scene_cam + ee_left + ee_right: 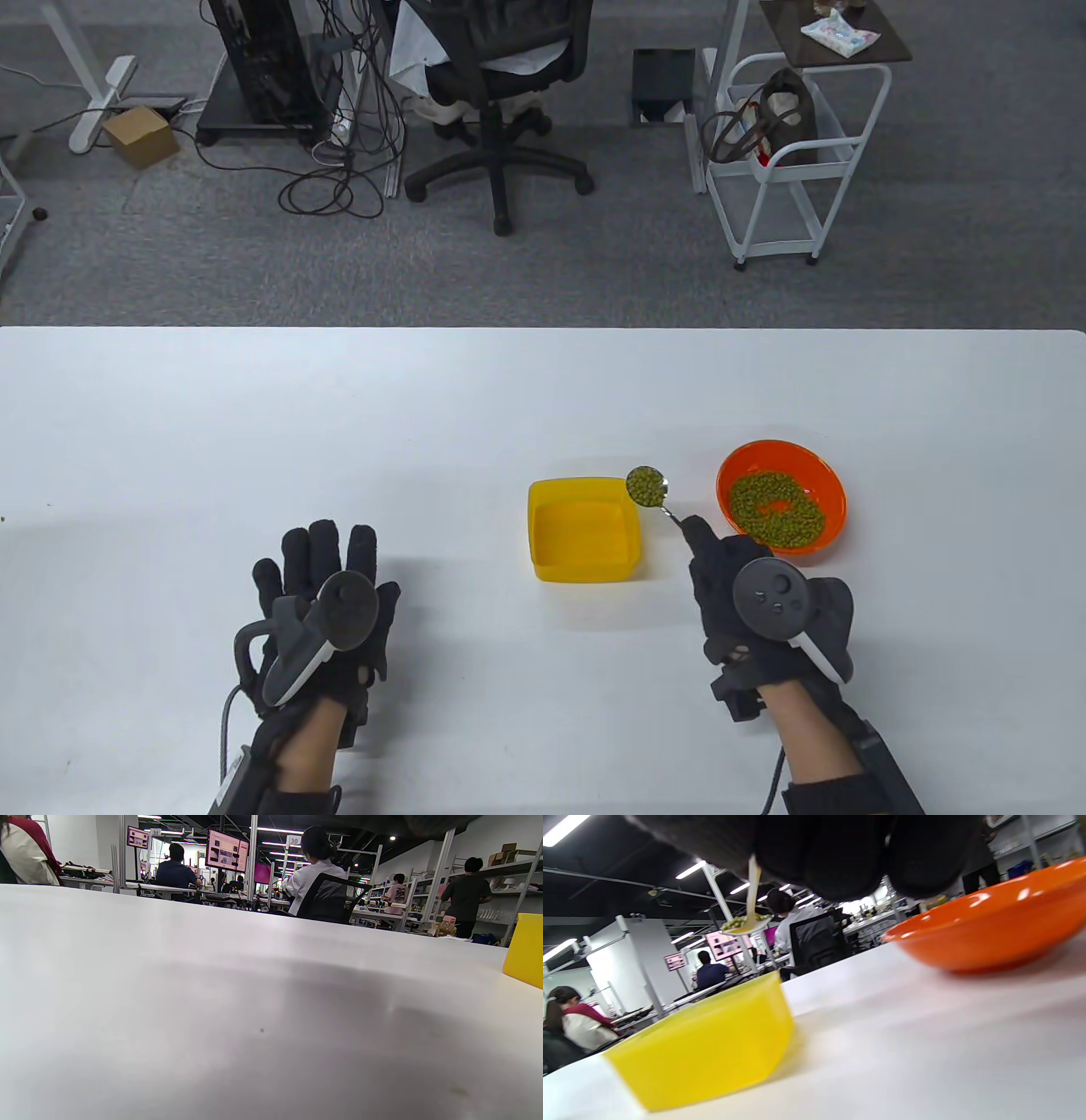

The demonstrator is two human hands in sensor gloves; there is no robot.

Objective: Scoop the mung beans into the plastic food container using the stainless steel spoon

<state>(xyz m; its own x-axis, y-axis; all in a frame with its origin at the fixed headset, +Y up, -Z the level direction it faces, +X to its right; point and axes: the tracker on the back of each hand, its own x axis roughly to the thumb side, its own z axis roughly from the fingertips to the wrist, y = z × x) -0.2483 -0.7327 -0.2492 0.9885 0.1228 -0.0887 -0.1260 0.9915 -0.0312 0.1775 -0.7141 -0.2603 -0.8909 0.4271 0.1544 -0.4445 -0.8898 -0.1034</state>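
My right hand grips the handle of a stainless steel spoon. The spoon bowl is heaped with mung beans and hovers over the far right corner of the yellow plastic container. An orange bowl with mung beans sits to the right of the spoon. In the right wrist view the spoon hangs above the yellow container, with the orange bowl at the right. My left hand rests flat on the table, fingers spread, holding nothing. The yellow container's edge shows in the left wrist view.
The white table stretches wide to the left and behind the two containers. Beyond its far edge are an office chair and a white cart on the floor.
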